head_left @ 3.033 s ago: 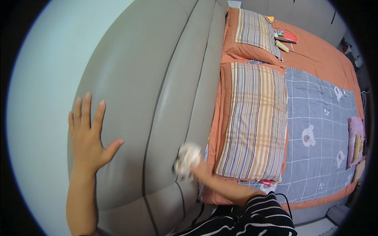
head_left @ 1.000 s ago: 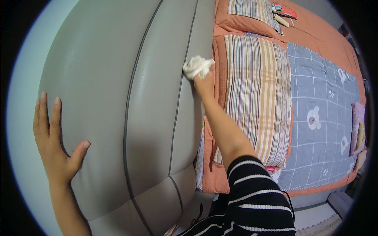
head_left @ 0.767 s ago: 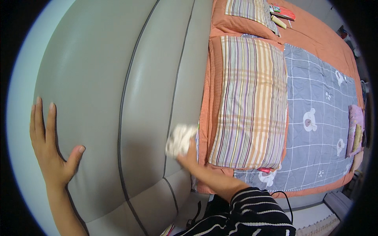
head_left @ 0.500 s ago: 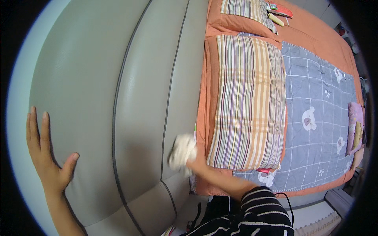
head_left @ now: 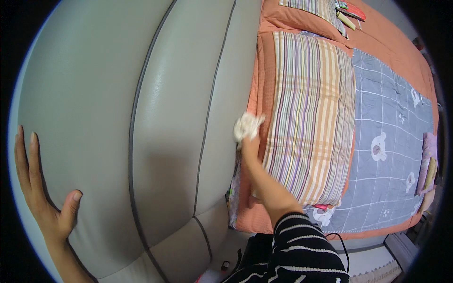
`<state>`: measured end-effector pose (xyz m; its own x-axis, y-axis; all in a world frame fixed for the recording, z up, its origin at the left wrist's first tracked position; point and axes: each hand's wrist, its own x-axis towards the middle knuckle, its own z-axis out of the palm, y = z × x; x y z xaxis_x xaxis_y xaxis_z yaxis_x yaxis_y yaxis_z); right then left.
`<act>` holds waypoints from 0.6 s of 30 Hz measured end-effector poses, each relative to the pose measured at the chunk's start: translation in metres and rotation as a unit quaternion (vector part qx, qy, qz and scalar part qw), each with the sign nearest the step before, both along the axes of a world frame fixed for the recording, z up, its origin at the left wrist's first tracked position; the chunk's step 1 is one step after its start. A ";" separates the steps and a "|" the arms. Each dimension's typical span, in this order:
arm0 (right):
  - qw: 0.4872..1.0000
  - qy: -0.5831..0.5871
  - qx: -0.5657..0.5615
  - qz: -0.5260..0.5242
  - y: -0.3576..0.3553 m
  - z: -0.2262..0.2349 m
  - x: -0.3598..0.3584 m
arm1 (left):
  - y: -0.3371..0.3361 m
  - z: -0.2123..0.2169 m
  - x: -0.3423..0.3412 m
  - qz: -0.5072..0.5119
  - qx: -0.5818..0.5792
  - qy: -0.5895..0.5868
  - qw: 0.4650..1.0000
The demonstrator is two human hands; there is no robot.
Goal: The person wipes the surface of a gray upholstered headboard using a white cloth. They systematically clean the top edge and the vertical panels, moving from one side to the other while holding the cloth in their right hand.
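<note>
1. The place is a bedroom in a home.
2. A padded grey headboard (head_left: 155, 118) fills the view from 9 to 12 o'clock.
3. A bed (head_left: 406, 52) with an orange sheet lies toward 2 o'clock, carrying a striped pillow (head_left: 306, 118) and a grey quilt (head_left: 391, 137) with bear figures.

One head-worn fisheye view, looking steeply down from close above the padded headboard (head_left: 155, 118), bed (head_left: 391, 122) stretching away on the right.
</note>
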<state>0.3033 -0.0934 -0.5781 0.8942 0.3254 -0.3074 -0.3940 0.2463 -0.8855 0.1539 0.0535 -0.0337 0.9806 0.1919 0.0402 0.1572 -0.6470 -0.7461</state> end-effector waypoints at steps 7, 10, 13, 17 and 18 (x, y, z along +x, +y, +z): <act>0.966 0.034 -0.068 0.247 -0.119 0.016 -0.258 | -0.009 0.002 0.009 -0.025 0.011 -0.005 1.000; 0.931 0.205 -0.049 0.297 -0.120 0.044 -0.219 | -0.007 0.000 0.001 -0.010 0.011 -0.025 1.000; 0.993 -0.029 -0.090 0.064 -0.064 0.053 -0.100 | -0.014 0.000 0.009 -0.010 0.016 -0.045 0.999; 0.979 -0.202 -0.024 -0.018 0.007 0.107 0.105 | -0.012 0.000 0.003 -0.011 0.028 -0.049 0.998; 0.983 -0.171 -0.058 0.010 0.017 0.109 0.143 | -0.012 -0.002 0.003 -0.011 0.029 -0.052 0.998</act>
